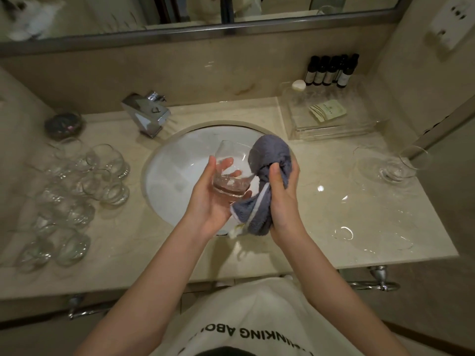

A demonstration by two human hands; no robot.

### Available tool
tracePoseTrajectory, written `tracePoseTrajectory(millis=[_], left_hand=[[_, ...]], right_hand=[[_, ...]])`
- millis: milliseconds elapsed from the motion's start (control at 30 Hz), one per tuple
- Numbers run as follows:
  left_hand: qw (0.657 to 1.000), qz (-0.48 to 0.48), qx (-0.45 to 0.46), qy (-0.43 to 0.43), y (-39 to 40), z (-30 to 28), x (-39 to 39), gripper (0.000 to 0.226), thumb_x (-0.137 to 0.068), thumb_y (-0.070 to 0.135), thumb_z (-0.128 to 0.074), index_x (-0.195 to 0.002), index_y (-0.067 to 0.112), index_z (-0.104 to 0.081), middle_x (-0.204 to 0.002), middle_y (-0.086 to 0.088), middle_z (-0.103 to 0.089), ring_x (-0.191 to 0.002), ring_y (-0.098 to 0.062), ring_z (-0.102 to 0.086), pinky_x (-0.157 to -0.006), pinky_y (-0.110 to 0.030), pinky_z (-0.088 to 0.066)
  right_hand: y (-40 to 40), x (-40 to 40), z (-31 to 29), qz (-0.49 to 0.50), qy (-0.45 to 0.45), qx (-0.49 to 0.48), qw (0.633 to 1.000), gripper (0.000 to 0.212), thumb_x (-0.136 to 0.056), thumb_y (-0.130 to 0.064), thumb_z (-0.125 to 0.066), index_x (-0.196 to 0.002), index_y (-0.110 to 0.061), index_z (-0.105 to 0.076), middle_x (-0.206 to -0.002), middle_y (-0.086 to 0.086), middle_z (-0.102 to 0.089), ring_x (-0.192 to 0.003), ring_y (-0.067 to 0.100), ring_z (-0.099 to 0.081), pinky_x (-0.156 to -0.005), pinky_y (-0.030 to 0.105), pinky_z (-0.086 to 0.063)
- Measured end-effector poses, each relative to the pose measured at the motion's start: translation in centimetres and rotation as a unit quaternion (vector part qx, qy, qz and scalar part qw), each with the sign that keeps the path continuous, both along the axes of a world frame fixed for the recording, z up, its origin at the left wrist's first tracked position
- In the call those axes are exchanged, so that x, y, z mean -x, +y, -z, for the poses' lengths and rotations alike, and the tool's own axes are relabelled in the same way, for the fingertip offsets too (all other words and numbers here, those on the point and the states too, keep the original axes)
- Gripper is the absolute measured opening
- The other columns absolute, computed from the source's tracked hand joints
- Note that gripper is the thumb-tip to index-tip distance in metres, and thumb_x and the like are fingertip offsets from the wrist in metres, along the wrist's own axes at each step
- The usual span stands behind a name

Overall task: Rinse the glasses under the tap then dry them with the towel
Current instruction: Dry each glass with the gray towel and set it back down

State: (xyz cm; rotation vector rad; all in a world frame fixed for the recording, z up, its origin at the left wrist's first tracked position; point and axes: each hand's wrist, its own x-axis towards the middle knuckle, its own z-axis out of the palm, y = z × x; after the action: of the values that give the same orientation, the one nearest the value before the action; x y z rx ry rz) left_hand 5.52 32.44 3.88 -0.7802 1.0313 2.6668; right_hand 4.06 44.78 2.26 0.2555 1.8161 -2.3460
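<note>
Over the sink (164,176) my left hand (213,196) cups a tumbler (230,173), my right hand (282,191) grips the grey towel (270,160); glasses (77,191) crowd the tabletop (321,214) at nine o'clock, tap (147,114) at eleven.

At frame centre, over the sink (164,176), the left hand (213,199) is cradling a clear tumbler (230,173) while the right hand (284,199) is gripping a bunched grey towel (270,155) beside it.

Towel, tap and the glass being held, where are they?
towel (270,152), head view, on its bunched top.
tap (147,115), head view, on the chrome body.
glass (230,170), head view, on its clear side wall.
</note>
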Motion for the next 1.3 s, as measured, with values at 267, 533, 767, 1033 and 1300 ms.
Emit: tracePoseTrajectory(millis=[267, 533, 767, 1033, 1300], left_hand=[[0.995, 0.000, 0.065, -0.076, -3.8, 0.3, -0.9, 0.033, -0.066, 0.053, -0.068, -0.076, 0.023, -0.061, -0.088, -0.003, -0.070, -0.072, -0.017, -0.062, -0.054, -0.023, -0.042], [0.984, 0.018, 0.160, -0.079, -5.0, 0.9, -1.6, 0.031, -0.078, 0.054, -0.067, -0.082, 0.024, -0.059, -0.079, 0.002, -0.063, -0.061, -0.013, -0.056, -0.055, -0.022, -0.040], [0.946, 0.068, 0.316, -0.031, -6.6, -0.2, -1.4, 0.032, -0.076, 0.052, -0.073, -0.086, 0.024, -0.060, -0.070, 0.008, -0.063, -0.058, -0.011, -0.055, -0.046, -0.021, -0.037], [0.901, 0.074, 0.423, 0.064, -6.5, -0.3, -0.8, 0.030, -0.064, 0.040, -0.081, -0.078, 0.021, -0.061, -0.065, 0.008, -0.060, -0.046, -0.014, -0.055, -0.034, -0.022, -0.035], [0.823, 0.137, 0.511, 0.207, -7.6, -1.5, 0.4, 0.043, -0.067, 0.067, -0.061, -0.102, 0.041, -0.065, -0.102, 0.014, -0.065, -0.096, -0.013, -0.064, -0.078, -0.037, -0.056]], right_hand=[[1.7, 0.7, -1.9, -0.125, 0.158, -0.157, 0.967, 0.039, -0.078, -0.027, -0.075, -0.112, -0.037, -0.057, -0.098, -0.032, -0.066, -0.097, -0.010, -0.061, -0.084, 0.009, -0.044], [0.2, -0.5, -2.4, -0.236, 0.186, -0.221, 0.928, 0.043, -0.067, -0.041, -0.078, -0.108, -0.038, -0.063, -0.106, -0.023, -0.067, -0.100, -0.008, -0.062, -0.087, 0.010, -0.045], [-1.6, -0.9, -2.2, -0.306, 0.151, -0.262, 0.903, 0.054, -0.062, -0.052, -0.079, -0.113, -0.049, -0.060, -0.102, -0.022, -0.068, -0.100, -0.003, -0.064, -0.092, 0.021, -0.050], [-2.8, -1.2, -1.2, -0.339, 0.044, -0.110, 0.933, 0.047, -0.068, -0.040, -0.080, -0.111, -0.028, -0.064, -0.099, -0.008, -0.073, -0.092, 0.006, -0.068, -0.084, 0.021, -0.051], [-3.9, -2.5, -0.4, -0.247, -0.143, 0.264, 0.922, 0.097, -0.046, -0.033, -0.096, -0.125, 0.001, -0.051, -0.086, 0.011, -0.074, -0.073, 0.019, -0.072, -0.063, 0.027, -0.058]])
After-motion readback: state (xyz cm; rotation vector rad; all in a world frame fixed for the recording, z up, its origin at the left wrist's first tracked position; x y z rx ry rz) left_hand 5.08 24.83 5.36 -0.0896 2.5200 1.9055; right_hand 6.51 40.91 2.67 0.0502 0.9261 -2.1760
